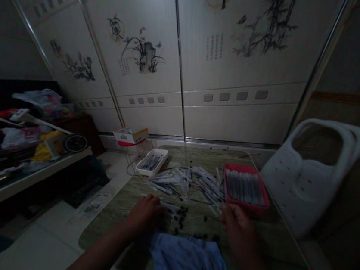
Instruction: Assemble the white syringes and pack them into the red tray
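My left hand (147, 213) is low over the table, its fingers curled beside a small group of clear pens (168, 206). Whatever it may hold is hidden behind the knuckles. My right hand (238, 225) is at the near left corner of a red basket (262, 200), thumb and fingers pressed together; what is between them is too dark to make out. Clear pen barrels (248, 187) stand packed in that basket. Between the hands and beyond them lies a loose heap of pens (203, 183). Small black caps (181, 216) are scattered nearer to me.
A white tray (160, 167) holding thin dark sticks stands at the table's far left. Blue cloth (185, 261) lies at the near edge. A white folding chair (304, 184) leans at the right. Left are a cluttered bench (50, 162) and an open carton (131, 136) on a red stool.
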The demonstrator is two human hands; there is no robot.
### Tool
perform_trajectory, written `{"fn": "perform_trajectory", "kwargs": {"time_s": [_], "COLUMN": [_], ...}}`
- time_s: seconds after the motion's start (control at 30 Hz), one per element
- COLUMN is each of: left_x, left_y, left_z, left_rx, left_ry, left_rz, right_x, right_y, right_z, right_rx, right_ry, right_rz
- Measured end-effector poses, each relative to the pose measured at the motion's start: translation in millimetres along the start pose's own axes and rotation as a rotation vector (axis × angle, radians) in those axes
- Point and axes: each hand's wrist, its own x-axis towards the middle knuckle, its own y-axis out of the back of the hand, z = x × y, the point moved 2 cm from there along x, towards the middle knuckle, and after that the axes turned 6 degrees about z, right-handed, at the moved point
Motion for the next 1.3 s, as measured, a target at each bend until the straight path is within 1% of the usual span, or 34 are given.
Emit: {"fn": "perform_trajectory", "kwargs": {"time_s": [0.1, 0.2, 0.27, 0.33, 0.4, 0.43, 0.5, 0.53, 0.57, 0.6, 0.7, 0.87, 1.07, 1.3], "left_x": [2, 1, 0, 1, 4, 5, 7, 8, 10, 11, 12, 12, 12, 12], "left_y": [3.4, 6.2, 7.0, 6.8, 5.4, 4.1, -1.3, -4.5, -7.0, -9.4, -15.8, -25.7, -29.1, -32.9], "left_z": [1, 1, 0, 0, 2, 4, 7, 10, 13, 16, 20, 18, 22, 26], "left_rx": [-0.065, -0.170, -0.274, -0.399, -0.570, -0.680, -1.213, -1.423, -1.523, -1.595, -1.685, -1.811, -1.875, -1.897], "left_ry": [-0.008, 0.011, 0.053, 0.121, 0.213, 0.273, 0.512, 0.615, 0.662, 0.694, 0.727, 0.784, 0.806, 0.816], "left_rz": [0.025, 0.091, 0.184, 0.316, 0.451, 0.510, 0.653, 0.713, 0.741, 0.759, 0.787, 0.821, 0.833, 0.820], "right_x": [0, 0, 0, -1, -2, -2, -4, -4, -5, -5, -5, -5, -7, -7], "right_y": [0, 1, 0, 0, -2, -3, -4, -4, -4, -4, -3, -2, -4, -5], "right_z": [0, 0, 0, 0, -1, -1, -1, -1, -2, -2, -2, -1, -2, -1], "right_rx": [0.001, 0.009, 0.027, 0.044, 0.060, 0.065, 0.064, 0.059, 0.051, 0.042, 0.046, 0.046, 0.077, 0.064], "right_ry": [-0.023, -0.027, -0.021, -0.019, -0.020, -0.020, -0.017, -0.015, -0.011, -0.011, -0.019, -0.001, -0.004, 0.013], "right_rz": [0.007, 0.007, 0.014, 0.018, 0.006, -0.007, -0.033, -0.042, -0.048, -0.055, -0.070, -0.085, -0.106, -0.082]}}
